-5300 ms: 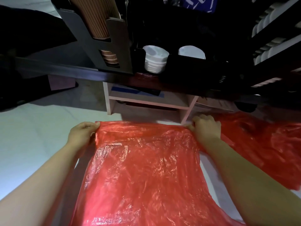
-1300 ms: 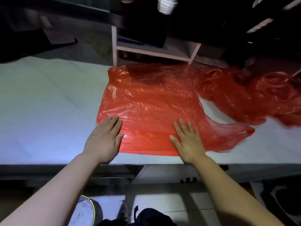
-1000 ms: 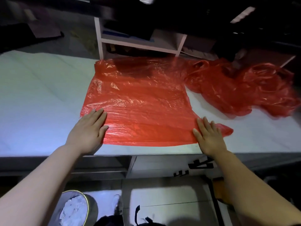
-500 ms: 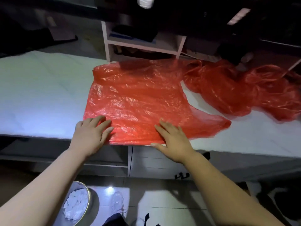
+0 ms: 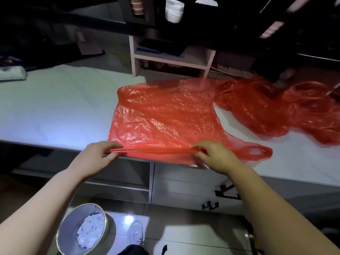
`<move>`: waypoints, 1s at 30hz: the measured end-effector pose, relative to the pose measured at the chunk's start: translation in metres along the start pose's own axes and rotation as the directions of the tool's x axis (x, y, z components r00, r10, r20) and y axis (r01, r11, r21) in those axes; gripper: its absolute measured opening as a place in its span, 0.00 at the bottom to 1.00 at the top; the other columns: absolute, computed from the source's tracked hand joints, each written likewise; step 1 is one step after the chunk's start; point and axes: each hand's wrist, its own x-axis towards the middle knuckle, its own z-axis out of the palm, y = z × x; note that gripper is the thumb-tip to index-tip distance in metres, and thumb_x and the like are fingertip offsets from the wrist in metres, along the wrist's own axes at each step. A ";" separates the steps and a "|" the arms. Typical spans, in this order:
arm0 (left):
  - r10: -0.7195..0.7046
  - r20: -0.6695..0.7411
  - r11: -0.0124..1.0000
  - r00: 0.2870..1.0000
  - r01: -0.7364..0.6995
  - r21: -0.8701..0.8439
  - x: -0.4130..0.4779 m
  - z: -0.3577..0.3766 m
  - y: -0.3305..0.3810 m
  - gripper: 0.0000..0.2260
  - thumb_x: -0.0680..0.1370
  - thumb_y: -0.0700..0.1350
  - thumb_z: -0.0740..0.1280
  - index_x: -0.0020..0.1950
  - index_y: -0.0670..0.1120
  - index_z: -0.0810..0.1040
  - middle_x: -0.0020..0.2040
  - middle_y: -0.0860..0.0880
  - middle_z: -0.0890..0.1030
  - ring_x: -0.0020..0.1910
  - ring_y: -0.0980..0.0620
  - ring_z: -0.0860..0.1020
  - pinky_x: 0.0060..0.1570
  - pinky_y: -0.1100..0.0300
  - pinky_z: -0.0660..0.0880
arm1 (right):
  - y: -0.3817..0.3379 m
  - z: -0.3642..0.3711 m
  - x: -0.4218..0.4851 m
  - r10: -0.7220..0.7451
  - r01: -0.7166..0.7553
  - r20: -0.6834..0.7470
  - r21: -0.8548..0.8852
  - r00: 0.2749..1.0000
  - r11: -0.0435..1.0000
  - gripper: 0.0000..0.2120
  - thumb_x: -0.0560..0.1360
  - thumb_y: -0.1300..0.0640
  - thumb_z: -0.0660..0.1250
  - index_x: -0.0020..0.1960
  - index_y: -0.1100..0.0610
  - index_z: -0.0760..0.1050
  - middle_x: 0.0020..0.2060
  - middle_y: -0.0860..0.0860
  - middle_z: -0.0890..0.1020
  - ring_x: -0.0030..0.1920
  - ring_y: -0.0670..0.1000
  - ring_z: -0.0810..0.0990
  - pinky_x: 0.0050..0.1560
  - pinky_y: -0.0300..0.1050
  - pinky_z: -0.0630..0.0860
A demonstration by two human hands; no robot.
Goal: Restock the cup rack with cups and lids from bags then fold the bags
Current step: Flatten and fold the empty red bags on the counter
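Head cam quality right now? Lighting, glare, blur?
Head view: a bright bluish patch washes out the near counter, while the rack above is nearly black. Specular glints on the flat bag. Motion blur at the top right and on the right hand; wide-angle bend along the counter edge.

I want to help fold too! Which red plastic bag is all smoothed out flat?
The flat red plastic bag pinched by the left hand and right hand. The crumpled red plastic bag lies bunched beside it.
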 end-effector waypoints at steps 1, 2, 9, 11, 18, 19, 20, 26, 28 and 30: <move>-0.038 -0.021 0.998 0.999 0.037 -0.053 0.003 -0.004 0.002 0.08 0.76 0.43 0.68 0.53 0.53 0.80 0.51 0.53 0.82 0.49 0.54 0.78 0.49 0.62 0.69 | -0.001 -0.009 0.002 0.016 -0.015 0.004 -0.012 1.000 1.000 0.13 0.79 0.51 0.62 0.62 0.49 0.77 0.58 0.48 0.80 0.55 0.52 0.77 0.56 0.49 0.74; -0.073 -0.041 0.992 0.996 0.068 -0.105 0.007 -0.008 0.003 0.06 0.76 0.45 0.69 0.50 0.55 0.80 0.48 0.55 0.83 0.47 0.55 0.79 0.46 0.63 0.70 | -0.002 -0.018 0.006 0.031 -0.031 0.002 -0.032 1.000 0.999 0.11 0.79 0.49 0.62 0.59 0.49 0.78 0.54 0.49 0.82 0.52 0.53 0.78 0.53 0.49 0.75; -0.208 -0.026 0.906 0.978 0.182 -0.382 0.048 -0.027 0.010 0.08 0.75 0.53 0.68 0.43 0.50 0.81 0.37 0.53 0.84 0.39 0.49 0.81 0.45 0.55 0.75 | -0.017 -0.067 0.045 0.193 -0.191 0.001 -0.119 0.981 0.974 0.21 0.77 0.36 0.59 0.47 0.54 0.76 0.42 0.50 0.79 0.45 0.52 0.76 0.47 0.48 0.74; -0.229 -0.008 0.901 0.973 0.209 -0.381 0.062 -0.025 0.009 0.08 0.76 0.53 0.67 0.43 0.51 0.81 0.37 0.50 0.83 0.37 0.50 0.78 0.40 0.57 0.72 | -0.019 -0.073 0.059 0.249 -0.241 0.010 -0.211 0.968 0.947 0.25 0.76 0.33 0.57 0.51 0.54 0.77 0.50 0.52 0.80 0.48 0.54 0.76 0.51 0.48 0.74; -0.277 0.011 0.937 0.961 0.272 -0.220 0.101 -0.020 -0.007 0.11 0.79 0.55 0.62 0.50 0.50 0.79 0.45 0.49 0.82 0.45 0.49 0.79 0.44 0.56 0.72 | -0.019 -0.053 0.114 0.386 -0.414 -0.151 -0.358 0.910 0.837 0.35 0.70 0.24 0.54 0.58 0.52 0.76 0.56 0.53 0.80 0.56 0.57 0.77 0.62 0.59 0.69; -0.285 0.019 0.938 0.958 0.283 -0.201 0.104 -0.019 -0.011 0.12 0.79 0.56 0.61 0.51 0.49 0.79 0.47 0.48 0.82 0.47 0.47 0.79 0.47 0.55 0.72 | -0.020 -0.049 0.120 0.391 -0.430 -0.180 -0.363 0.903 0.826 0.35 0.70 0.24 0.54 0.58 0.51 0.76 0.56 0.53 0.80 0.58 0.57 0.76 0.63 0.63 0.67; -0.298 0.028 0.936 0.954 0.298 -0.187 0.108 -0.017 -0.016 0.14 0.79 0.56 0.61 0.52 0.48 0.79 0.48 0.48 0.82 0.48 0.46 0.79 0.48 0.54 0.73 | -0.021 -0.045 0.125 0.390 -0.444 -0.213 -0.371 0.896 0.816 0.35 0.70 0.25 0.54 0.60 0.51 0.75 0.58 0.52 0.79 0.61 0.57 0.74 0.65 0.66 0.63; -0.324 0.004 0.934 0.946 0.321 -0.159 0.122 -0.007 -0.029 0.17 0.80 0.57 0.59 0.58 0.47 0.78 0.53 0.45 0.82 0.51 0.44 0.79 0.48 0.55 0.72 | -0.038 -0.020 0.146 0.265 -0.415 -0.434 -0.299 0.861 0.859 0.28 0.75 0.34 0.60 0.63 0.54 0.74 0.62 0.56 0.75 0.65 0.60 0.69 0.64 0.72 0.59; -0.327 -0.010 0.935 0.945 0.322 -0.150 0.124 -0.006 -0.032 0.17 0.80 0.57 0.58 0.58 0.47 0.78 0.54 0.44 0.82 0.51 0.44 0.78 0.49 0.55 0.72 | -0.054 -0.005 0.151 0.080 -0.233 -0.479 -0.271 0.874 0.934 0.24 0.74 0.37 0.60 0.55 0.55 0.80 0.55 0.57 0.79 0.57 0.61 0.75 0.59 0.70 0.68; -0.322 -0.011 0.936 0.947 0.317 -0.156 0.125 -0.005 -0.034 0.18 0.80 0.57 0.57 0.59 0.47 0.77 0.54 0.44 0.82 0.52 0.44 0.78 0.51 0.53 0.73 | -0.073 0.009 0.153 -0.069 -0.049 -0.445 -0.248 0.893 0.967 0.27 0.74 0.35 0.52 0.54 0.52 0.81 0.54 0.54 0.80 0.56 0.59 0.77 0.58 0.70 0.69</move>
